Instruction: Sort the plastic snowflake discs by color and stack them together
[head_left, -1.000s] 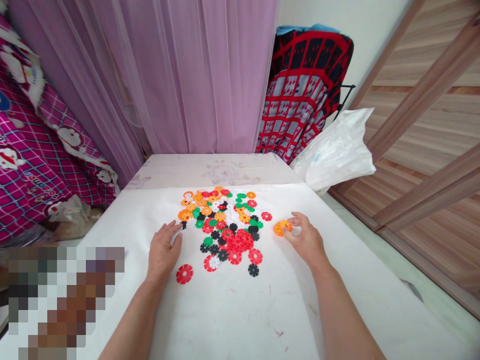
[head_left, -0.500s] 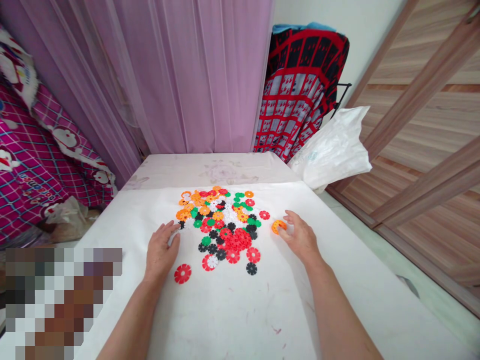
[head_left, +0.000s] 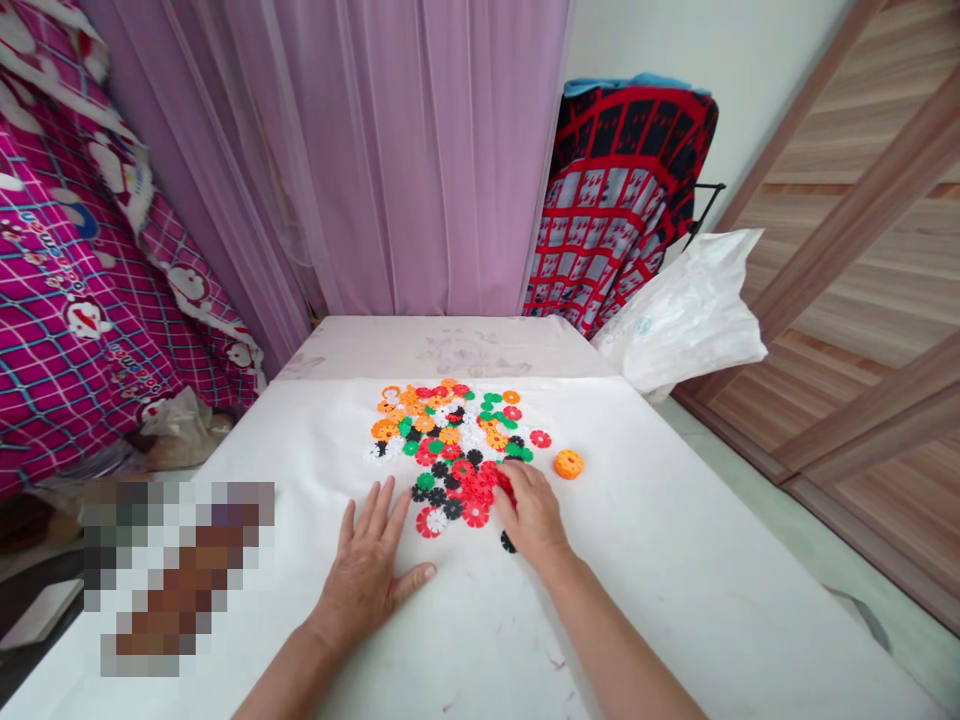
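Slotted plastic snowflake discs in red, black, green, orange and white lie in a loose pile on the table point(head_left: 645, 580). My left hand point(head_left: 367, 565) is open, palm down with fingers spread, at the pile's near left. No disc shows from beneath it. My right hand point(head_left: 538, 510) reaches over the pile's right edge, thumb and fingers apart around some red discs point(head_left: 477, 486); its palm hides part of them. Just under its thumb side, a black disc point(head_left: 508, 542) is partly covered. Right of the pile stands a small stack of orange discs point(head_left: 568, 464).
A white plastic bag point(head_left: 682, 310) leans at the table's far right corner. Behind the table hangs a purple curtain point(head_left: 427, 160). Wooden wardrobe doors point(head_left: 862, 300) stand to the right, and a pink checked blanket point(head_left: 112, 260) hangs at left. A pixelated patch covers the table's left edge.
My right hand has left the orange stack and moved left to the red discs. My left hand has come down and right, flattening where a single red disc lay. The view has shifted slightly.
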